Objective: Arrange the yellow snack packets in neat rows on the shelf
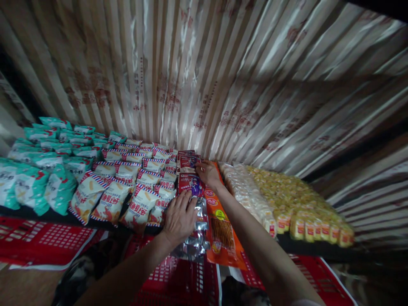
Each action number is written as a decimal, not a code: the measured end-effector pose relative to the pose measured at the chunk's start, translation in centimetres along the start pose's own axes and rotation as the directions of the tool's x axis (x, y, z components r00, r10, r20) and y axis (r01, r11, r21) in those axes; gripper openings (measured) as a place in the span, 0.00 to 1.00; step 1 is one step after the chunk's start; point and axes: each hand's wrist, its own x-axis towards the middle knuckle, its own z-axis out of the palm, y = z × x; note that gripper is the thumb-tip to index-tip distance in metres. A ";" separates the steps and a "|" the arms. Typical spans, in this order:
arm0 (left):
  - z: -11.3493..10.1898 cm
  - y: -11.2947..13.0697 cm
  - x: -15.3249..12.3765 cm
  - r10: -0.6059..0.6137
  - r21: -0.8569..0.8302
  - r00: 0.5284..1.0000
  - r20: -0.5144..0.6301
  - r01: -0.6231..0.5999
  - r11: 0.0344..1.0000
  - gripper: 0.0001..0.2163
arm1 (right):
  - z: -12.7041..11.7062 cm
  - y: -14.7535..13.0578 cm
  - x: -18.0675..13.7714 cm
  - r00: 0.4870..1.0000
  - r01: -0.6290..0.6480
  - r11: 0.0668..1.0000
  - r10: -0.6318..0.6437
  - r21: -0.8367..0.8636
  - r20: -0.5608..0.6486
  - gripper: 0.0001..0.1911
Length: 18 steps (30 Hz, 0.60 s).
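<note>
My left hand [181,216] lies with fingers extended on the front part of a dark red and purple snack packet [188,182]. Beyond it, my right hand [208,174] reaches to the right edge of another dark red packet [188,162] at the back of the same row. Its fingertips touch that packet, and its fingers look stretched out. Silver packets [200,233] show below my left hand at the shelf's front. Under my right forearm lies a large orange snack bag [223,225] with brown strips inside. Part of each packet is hidden by my hands.
Left of the row stand several white shrimp-snack bags [140,206] and teal bags [32,187]. To the right are white wrapped packs [245,191] and yellow wrapped packs [293,199]. Striped plastic sheeting [191,76] hangs behind. Red baskets [178,280] sit below the shelf.
</note>
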 end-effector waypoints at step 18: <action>0.0 0.3 0.3 -0.117 -0.021 0.991 0.063 0.119 0.993 0.22 | -0.5 -3.9 -1.0 0.890 0.446 0.844 -0.382 -0.298 0.251 0.19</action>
